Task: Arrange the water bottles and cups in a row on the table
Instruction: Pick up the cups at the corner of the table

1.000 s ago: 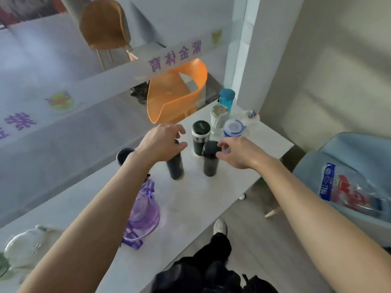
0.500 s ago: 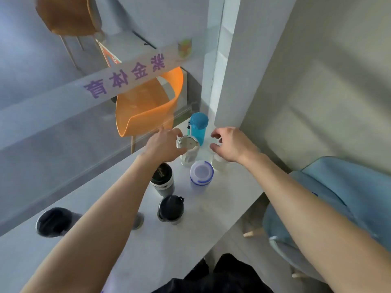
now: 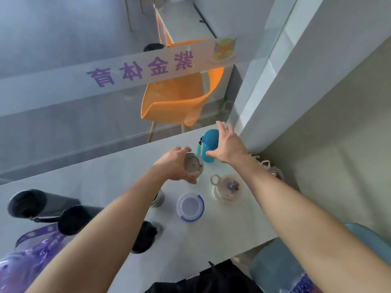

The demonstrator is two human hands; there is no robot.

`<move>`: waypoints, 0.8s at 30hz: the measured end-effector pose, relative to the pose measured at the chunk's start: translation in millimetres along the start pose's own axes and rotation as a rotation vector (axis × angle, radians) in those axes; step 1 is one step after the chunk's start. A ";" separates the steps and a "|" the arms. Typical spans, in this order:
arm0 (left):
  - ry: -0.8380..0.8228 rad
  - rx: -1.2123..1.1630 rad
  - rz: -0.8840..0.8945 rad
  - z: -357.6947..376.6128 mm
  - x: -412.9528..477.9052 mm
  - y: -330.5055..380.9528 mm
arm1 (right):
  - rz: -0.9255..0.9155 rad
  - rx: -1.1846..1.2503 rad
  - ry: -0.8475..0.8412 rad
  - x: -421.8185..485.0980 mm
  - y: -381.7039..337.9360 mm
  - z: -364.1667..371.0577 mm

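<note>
Right hand (image 3: 227,144), fingers spread, is now shifting to the far teal plastic bottle (image 3: 208,142); left hand (image 3: 176,166) is gripping the silver-lidded clear tumbler (image 3: 193,166), likely lining up both.

Soft, dim daylight across your view, pale sheen on the counter (image 3: 222,229), wide-angle warp and blur at edges.

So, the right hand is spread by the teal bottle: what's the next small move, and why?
Probably close the right hand round the teal bottle: it is spread open over the bottle, not yet curled on it, while the left hand grips the silver-lidded cup beside it.
</note>
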State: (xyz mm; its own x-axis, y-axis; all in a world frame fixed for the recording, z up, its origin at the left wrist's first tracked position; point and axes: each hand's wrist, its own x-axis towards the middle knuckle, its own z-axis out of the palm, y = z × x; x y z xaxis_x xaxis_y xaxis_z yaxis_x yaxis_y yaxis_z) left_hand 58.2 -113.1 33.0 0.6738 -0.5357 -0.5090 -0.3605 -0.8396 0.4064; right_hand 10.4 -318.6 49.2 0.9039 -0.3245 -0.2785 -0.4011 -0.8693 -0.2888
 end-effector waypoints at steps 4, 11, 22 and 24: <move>0.089 -0.013 0.012 13.1 12.7 2.2 | -0.116 0.003 -0.025 21.2 15.2 16.7; 0.251 -0.096 -0.111 -10.3 48.3 17.5 | -0.114 0.160 0.114 58.8 44.6 -3.4; 0.361 -0.181 -0.154 -24.9 92.9 40.1 | -0.078 0.197 0.104 93.1 64.5 -9.0; 0.353 -0.176 -0.155 -25.3 92.6 40.6 | -0.078 0.200 0.113 91.9 63.5 -7.1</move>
State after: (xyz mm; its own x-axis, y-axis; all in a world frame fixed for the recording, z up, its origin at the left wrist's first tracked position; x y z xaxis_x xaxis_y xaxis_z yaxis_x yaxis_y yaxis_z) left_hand 122.3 -194.5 21.5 0.9021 -0.3146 -0.2954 -0.1426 -0.8633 0.4841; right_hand 69.0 -406.3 11.8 0.9395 -0.3090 -0.1477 -0.3411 -0.8060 -0.4838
